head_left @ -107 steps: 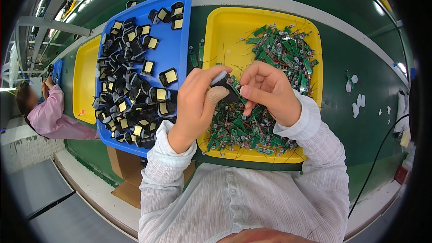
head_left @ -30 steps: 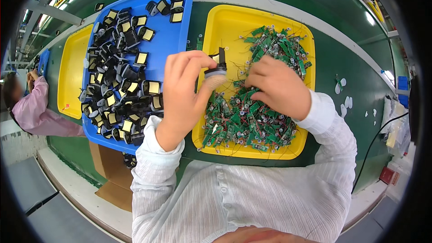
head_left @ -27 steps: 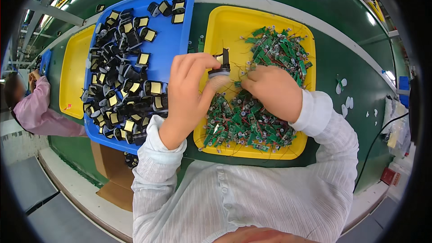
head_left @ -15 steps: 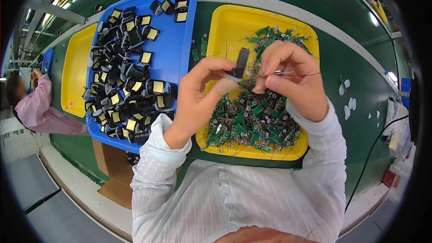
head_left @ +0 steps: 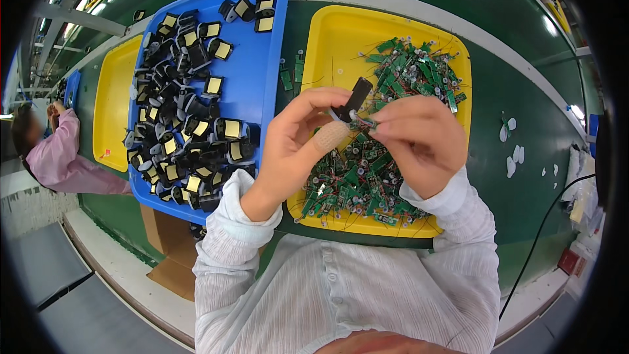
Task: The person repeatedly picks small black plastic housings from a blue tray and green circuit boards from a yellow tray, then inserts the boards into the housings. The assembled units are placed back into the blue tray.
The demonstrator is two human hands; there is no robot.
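Note:
My left hand (head_left: 282, 151) is closed on a black plastic housing (head_left: 357, 96), thumb and fingers pinching its lower end. A tan wrap covers the left thumb. My right hand (head_left: 426, 141) is closed too, its fingertips pinching a small green circuit board with thin wires (head_left: 365, 124) against the lower end of the housing. How far the board sits in the housing is hidden by the fingers. Below both hands, a yellow tray (head_left: 323, 46) holds heaps of green circuit boards (head_left: 367, 183) with fine wires and small round pale parts.
To the left, a blue tray (head_left: 252, 85) carries many black housings (head_left: 190, 115) with cream pads. Beyond it lie another yellow tray (head_left: 108, 111) and a person in pink (head_left: 62, 151). Loose boards (head_left: 286, 78) lie between the trays; white pieces (head_left: 511, 165) and a black cable (head_left: 531, 242) are at right.
My right hand has come down and turned, bringing the wired board against the housing. My left hand stays nearly in place, and the housing leans more to the right.

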